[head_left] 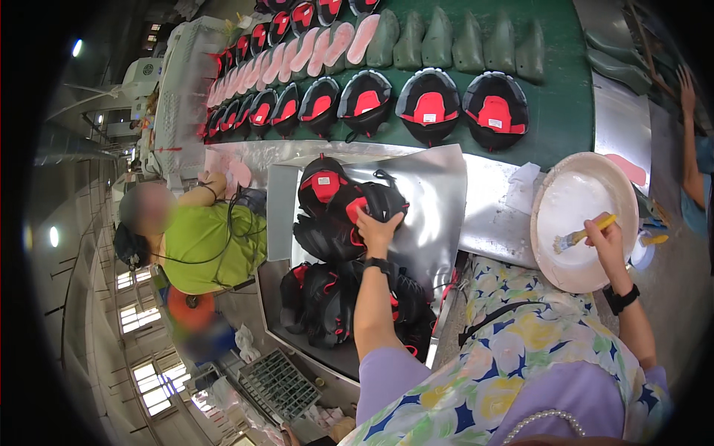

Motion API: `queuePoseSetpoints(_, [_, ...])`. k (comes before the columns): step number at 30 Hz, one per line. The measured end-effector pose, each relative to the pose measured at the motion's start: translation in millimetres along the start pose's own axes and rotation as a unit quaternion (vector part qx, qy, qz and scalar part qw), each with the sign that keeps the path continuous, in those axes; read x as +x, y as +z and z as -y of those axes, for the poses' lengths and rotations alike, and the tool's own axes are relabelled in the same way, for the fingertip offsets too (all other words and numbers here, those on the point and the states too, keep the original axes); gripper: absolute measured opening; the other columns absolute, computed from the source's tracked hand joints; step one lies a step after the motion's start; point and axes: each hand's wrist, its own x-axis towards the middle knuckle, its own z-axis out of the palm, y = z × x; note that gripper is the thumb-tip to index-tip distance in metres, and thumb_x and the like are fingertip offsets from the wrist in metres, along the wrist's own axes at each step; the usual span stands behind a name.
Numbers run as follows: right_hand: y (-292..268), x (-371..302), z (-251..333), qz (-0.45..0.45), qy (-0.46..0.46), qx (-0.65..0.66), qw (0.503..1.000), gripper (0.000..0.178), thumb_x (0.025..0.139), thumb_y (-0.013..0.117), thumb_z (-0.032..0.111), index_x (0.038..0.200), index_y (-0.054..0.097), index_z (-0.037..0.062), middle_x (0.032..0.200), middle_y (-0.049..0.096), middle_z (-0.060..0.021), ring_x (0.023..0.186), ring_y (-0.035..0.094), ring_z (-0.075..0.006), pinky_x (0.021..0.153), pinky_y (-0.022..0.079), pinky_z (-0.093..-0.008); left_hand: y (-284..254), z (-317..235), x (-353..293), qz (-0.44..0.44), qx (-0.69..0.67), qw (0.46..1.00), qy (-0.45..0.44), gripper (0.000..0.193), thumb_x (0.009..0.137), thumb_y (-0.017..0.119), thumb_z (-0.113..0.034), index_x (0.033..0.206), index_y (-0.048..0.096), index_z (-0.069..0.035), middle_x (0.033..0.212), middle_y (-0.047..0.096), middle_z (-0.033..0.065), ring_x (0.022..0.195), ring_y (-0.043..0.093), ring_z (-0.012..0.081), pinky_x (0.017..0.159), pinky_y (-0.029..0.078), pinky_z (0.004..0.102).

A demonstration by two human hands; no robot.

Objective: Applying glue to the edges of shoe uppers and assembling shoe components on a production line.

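Observation:
My left hand (377, 232) is closed on a black shoe upper (387, 199) with a red lining, above a metal bin (439, 215). Under and around it in the bin lie several more black uppers (327, 297), piled loosely. My right hand (608, 241) grips the yellow handle of a paintbrush (576, 239). The brush's bristles are down in a round, pale basin (554, 279) with a white coating inside. Whether the bristles touch the white layer firmly I cannot tell.
Beyond the bin, a green conveyor belt (565, 111) carries rows of black-and-red uppers (430, 108), pink insoles (340, 43) and dark green shoe lasts (468, 41). A person in a lime-green top (216, 241) is at the left. Another person's arm (690, 126) shows at far right.

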Motion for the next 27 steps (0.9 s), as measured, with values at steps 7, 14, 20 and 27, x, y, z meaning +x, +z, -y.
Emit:
queuePoseSetpoints(7, [12,-3,6,0.033,-0.002,-0.014,0.999,0.023,0.094,0.068,0.025,0.086,0.057,0.0061,0.074,0.059,0.0003,0.061,0.055,-0.0068,0.057,0.044,-0.0215,11,0,-7,0.088,-0.516,0.849,-0.069,0.045,0.075,0.082,-0.007,0.115,0.064,0.0,0.103,0.071,0.0109,0.097,0.069,0.0289,0.091,0.052,0.0399])
queuePoseSetpoints(14, [8,3,-17,0.088,-0.04,-0.022,0.995,0.025,0.095,0.067,0.027,0.087,0.058,0.0051,0.073,0.058,0.0001,0.06,0.055,-0.0075,0.056,0.045,-0.0225,-22,1,-78,0.166,-0.886,0.425,-0.082,0.052,0.08,0.066,0.012,0.128,0.058,-0.006,0.128,0.063,0.0125,0.126,0.054,0.0306,0.113,0.038,0.0562])
queuePoseSetpoints(20, [3,14,-24,0.114,-0.073,-0.064,0.989,0.026,0.098,0.063,0.03,0.087,0.059,0.0073,0.071,0.055,0.0016,0.062,0.051,-0.0053,0.056,0.04,-0.0214,-4,-6,-117,0.147,-0.916,0.357,-0.111,0.059,0.091,0.061,-0.033,0.14,0.046,-0.004,0.144,0.049,0.0172,0.136,0.043,0.0366,0.114,0.029,0.0601])
queuePoseSetpoints(27, [-5,12,-19,0.116,-0.08,-0.085,0.986,0.026,0.097,0.064,0.03,0.088,0.06,0.0054,0.072,0.057,0.0009,0.063,0.053,-0.0065,0.056,0.042,-0.0225,-45,-4,-101,0.143,-0.851,0.497,-0.088,0.068,0.092,0.06,-0.056,0.142,0.048,-0.012,0.148,0.048,0.0097,0.138,0.042,0.0322,0.115,0.021,0.0635])
